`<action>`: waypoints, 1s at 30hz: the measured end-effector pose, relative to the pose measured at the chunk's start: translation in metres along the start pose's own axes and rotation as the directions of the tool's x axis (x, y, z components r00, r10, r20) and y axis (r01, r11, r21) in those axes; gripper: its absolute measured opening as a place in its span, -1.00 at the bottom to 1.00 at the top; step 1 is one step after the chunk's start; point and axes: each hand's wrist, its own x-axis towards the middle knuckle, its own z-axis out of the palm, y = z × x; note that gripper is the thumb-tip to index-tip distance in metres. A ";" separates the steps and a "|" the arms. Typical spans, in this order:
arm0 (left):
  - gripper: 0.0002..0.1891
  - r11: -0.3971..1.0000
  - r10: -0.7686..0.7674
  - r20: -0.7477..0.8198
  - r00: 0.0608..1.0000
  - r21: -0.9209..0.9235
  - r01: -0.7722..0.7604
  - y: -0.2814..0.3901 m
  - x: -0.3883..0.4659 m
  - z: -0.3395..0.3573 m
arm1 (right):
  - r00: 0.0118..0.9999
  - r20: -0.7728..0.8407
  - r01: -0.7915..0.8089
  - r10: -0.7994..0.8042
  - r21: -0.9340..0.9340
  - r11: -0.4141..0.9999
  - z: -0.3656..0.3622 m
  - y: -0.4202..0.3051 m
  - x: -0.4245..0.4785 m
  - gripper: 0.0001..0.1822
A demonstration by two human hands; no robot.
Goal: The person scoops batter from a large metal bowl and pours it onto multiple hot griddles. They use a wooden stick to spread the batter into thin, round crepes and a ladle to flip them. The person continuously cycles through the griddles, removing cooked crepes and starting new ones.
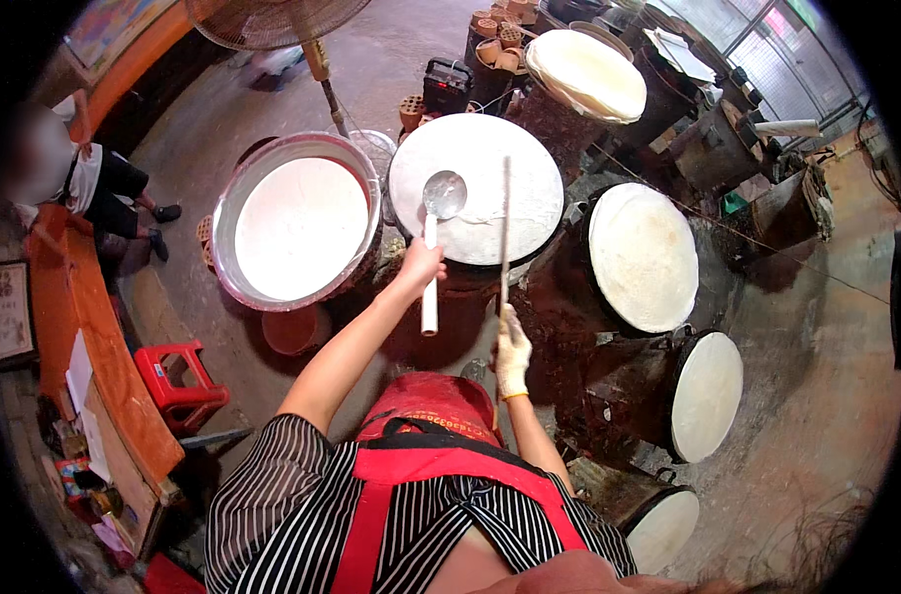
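Note:
My bare left hand [422, 266] grips the white handle of a metal ladle [445, 191]. The ladle's round bowl rests on or just over a large round griddle [480, 230] covered with white batter. In my right hand [513, 356], which wears a pale knitted glove, is a long thin stick or scraper [505, 223]. It points away from me across the griddle's right part; whether it touches the batter I cannot tell. Left of the griddle stands a wide metal basin [226, 249] holding white liquid batter [302, 226].
Several drum stoves curve along my right, topped with pale round sheets [643, 256]. A stack of thin flatbreads [586, 74] lies at the back right. A pedestal fan [315, 59], a red plastic stool [179, 382], a wooden bench [109, 334] and a seated person [116, 185] are leftward.

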 end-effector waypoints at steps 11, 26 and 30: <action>-0.86 0.702 -0.118 0.514 0.849 -0.562 0.438 0.102 -0.099 -0.050 | 0.993 -0.046 -0.111 0.110 -0.009 0.994 0.000 -0.062 0.019 -0.63; -0.89 0.855 -0.205 0.062 0.977 -0.475 0.210 0.019 -0.166 -0.128 | 0.963 0.214 0.269 -0.163 -0.795 0.544 -0.021 -0.024 -0.071 -0.59; -0.86 0.813 -0.216 0.127 0.968 -0.525 0.250 0.024 -0.167 -0.108 | 0.932 0.181 0.357 -0.313 -0.593 0.722 -0.028 -0.045 -0.051 -0.55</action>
